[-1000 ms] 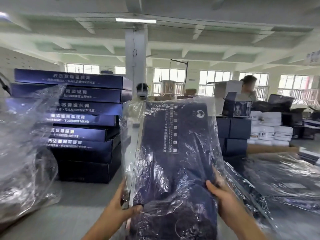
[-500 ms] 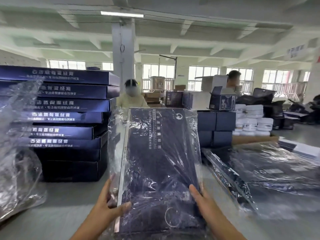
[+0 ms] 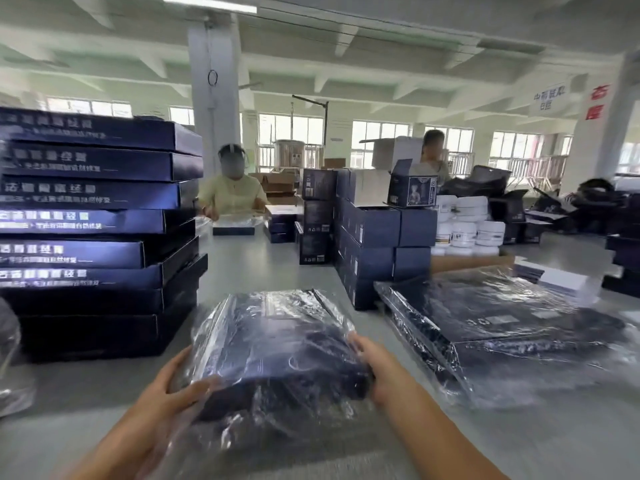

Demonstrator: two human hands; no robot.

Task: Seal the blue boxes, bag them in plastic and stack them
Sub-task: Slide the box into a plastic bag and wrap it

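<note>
A flat dark blue box in a clear plastic bag (image 3: pixel 277 341) lies low over the grey table (image 3: pixel 242 268), tilted away from me. My left hand (image 3: pixel 173 386) grips its near left corner, thumb on top. My right hand (image 3: pixel 374 365) grips the near right edge. Loose bag plastic bunches below the box toward me. A stack of bagged blue boxes (image 3: pixel 502 327) lies to the right. A tall stack of unbagged blue boxes (image 3: pixel 93 233) stands at the left.
Clear plastic bags (image 3: pixel 10 358) lie at the far left edge. Small blue cartons (image 3: pixel 367 237) and white jars (image 3: pixel 467 223) stand behind the bagged stack. Two people (image 3: pixel 232 195) work at the table's far side. A white pillar (image 3: pixel 214 98) rises behind.
The bagged box was held upright in front of me; now it has been tipped down almost flat toward the table. Both hands kept their hold on its near end.
</note>
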